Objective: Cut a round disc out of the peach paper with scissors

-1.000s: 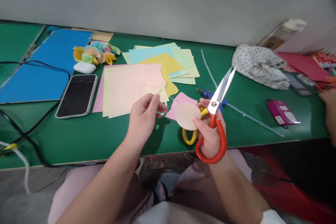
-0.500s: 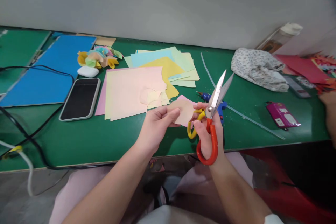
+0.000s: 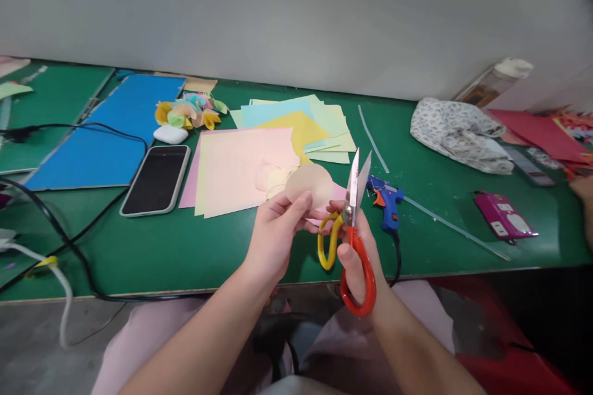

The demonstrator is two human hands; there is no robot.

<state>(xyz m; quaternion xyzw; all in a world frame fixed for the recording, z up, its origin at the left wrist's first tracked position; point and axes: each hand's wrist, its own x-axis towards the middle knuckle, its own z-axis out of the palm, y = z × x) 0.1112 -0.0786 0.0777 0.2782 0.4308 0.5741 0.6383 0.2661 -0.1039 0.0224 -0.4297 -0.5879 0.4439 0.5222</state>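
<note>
- Left hand [image 3: 278, 228]: closed in a pinch on a round piece of paper [image 3: 314, 180], thumb on the near face, fingers mostly hidden behind it.
- Right hand [image 3: 353, 266]: gripping the scissors [image 3: 349, 215], red loop about the thumb, yellow loop by the fingers. Blades slightly parted, tips pointing up and away from the body.
- Contact: right fingertips lie close to the lower right edge of the round paper; whether they touch it cannot be told.
- Location: the round paper is held in front of the person, over the near part of the green table [image 3: 213, 262], with a pink piece of paper [image 3: 340, 194] partly showing behind it.
- Surroundings: a pale pink sheet [image 3: 245, 163] lies left of the round paper, with pale scraps [image 3: 277, 178] at its corner. A blue glue gun [image 3: 390, 199] lies just right of the scissors; a phone [image 3: 156, 180] lies farther left.
- Step in hand, as judged: handling or positioning the paper between cuts. The outline appears smooth and no blade is on it.
- Requirement for any further cut, as judged: a steady left pinch, blades turned toward the paper's edge, and left fingers clear of the cutting line.
</note>
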